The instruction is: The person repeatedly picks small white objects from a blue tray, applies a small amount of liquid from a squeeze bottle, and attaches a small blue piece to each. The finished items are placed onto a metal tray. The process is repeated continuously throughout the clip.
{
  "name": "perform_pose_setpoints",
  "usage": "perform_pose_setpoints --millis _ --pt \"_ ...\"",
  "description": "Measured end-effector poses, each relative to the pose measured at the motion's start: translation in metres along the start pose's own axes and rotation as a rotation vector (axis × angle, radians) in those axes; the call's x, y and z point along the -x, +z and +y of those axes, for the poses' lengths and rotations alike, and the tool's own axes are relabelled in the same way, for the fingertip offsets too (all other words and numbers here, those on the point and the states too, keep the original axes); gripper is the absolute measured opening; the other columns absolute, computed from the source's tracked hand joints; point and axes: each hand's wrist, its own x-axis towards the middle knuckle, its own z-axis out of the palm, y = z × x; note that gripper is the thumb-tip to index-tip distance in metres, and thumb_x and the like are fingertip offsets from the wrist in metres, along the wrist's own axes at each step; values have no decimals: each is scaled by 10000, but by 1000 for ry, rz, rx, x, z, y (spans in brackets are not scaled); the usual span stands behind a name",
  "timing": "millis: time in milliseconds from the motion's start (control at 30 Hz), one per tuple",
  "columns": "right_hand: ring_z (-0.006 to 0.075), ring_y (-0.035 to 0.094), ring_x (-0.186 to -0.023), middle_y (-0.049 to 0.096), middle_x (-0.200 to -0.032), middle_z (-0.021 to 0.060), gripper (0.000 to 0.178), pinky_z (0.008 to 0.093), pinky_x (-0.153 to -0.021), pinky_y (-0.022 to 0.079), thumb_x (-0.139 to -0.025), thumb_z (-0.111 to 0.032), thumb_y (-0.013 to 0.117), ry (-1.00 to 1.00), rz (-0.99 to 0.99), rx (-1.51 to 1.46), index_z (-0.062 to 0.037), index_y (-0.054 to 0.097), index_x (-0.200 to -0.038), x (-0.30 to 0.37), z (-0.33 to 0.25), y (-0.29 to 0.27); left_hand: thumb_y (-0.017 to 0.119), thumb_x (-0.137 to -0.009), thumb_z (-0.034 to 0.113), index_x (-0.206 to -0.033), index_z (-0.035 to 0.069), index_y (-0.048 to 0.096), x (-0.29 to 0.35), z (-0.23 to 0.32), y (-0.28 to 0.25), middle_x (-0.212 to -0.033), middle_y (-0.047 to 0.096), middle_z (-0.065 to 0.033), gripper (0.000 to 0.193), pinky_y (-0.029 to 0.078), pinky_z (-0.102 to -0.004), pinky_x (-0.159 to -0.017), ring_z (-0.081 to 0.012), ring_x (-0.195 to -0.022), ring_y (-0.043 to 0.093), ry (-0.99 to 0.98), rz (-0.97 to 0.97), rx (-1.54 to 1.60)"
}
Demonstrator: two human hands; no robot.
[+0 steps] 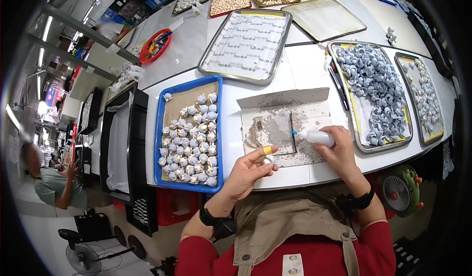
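In my right hand [339, 150] is a white squeeze bottle [317, 138], lying nearly level, its thin blue tip pointing left. My left hand [250, 171], with a yellow band on one finger, pinches a small pale grey-white piece [268, 161]; the fingers partly cover it. Both hands are over the near part of a stained cardboard sheet [314, 109] with a raised back flap. On that cardboard lies a smeared square plate [280, 128] with a dark edge. Left of my left hand stands a blue tray [220, 128] holding many small round grey-and-cream pieces.
At right, a metal tray [355, 113] holds a heap of grey curled pieces, beside another tray [418, 94] of pieces. Pens [338, 81] lie along its left edge. Farther back are a paper-lined tray [246, 45] and a red basket [155, 46]. A black crate [142, 138] stands left.
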Motion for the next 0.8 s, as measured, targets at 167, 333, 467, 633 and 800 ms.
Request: perform_pose_setpoints --millis 167,333,467,633,800 --pt "166 553 -820 603 -858 70 261 295 -738 426 -806 -181 695 339 40 -569 -27 572 -977 17 -19 -21 603 -883 69 -1269 -9 480 -18 -32 30 -1135 582 -116 412 488 -216 -717 -122 -822 586 152 15 53" --pt "165 513 -775 563 -857 91 285 277 -699 411 -810 -242 684 163 104 -455 -7 572 -925 35 -13 -34 622 -869 53 -1254 -8 476 -24 -39 42 -1119 591 -109 416 491 -223 -750 -128 -849 602 177 68 67" --pt "201 478 -738 556 -781 65 289 306 -707 378 -708 -231 750 -15 133 -251 -32 594 -847 31 -27 -43 630 -852 5 -1242 -20 478 -17 -41 43 -1088 590 -88 420 489 -224 -779 -122 -875 599 245 105 -4" --pt "205 448 -709 533 -679 22 291 342 -730 318 -607 -225 806 -211 146 -79 -72 612 -760 25 -44 -46 640 -835 -24 -1230 -30 482 -13 -42 42 -1003 587 -59 426 484 -216 -759 -99 -859 581 321 156 -63" --pt "209 452 -697 536 -677 23 326 348 -718 306 -573 -238 831 -274 152 16 -74 611 -748 20 -57 -47 646 -834 -19 -1211 -36 500 -11 -42 37 -951 572 -44 405 477 -211 -717 -83 -824 562 342 146 -124"
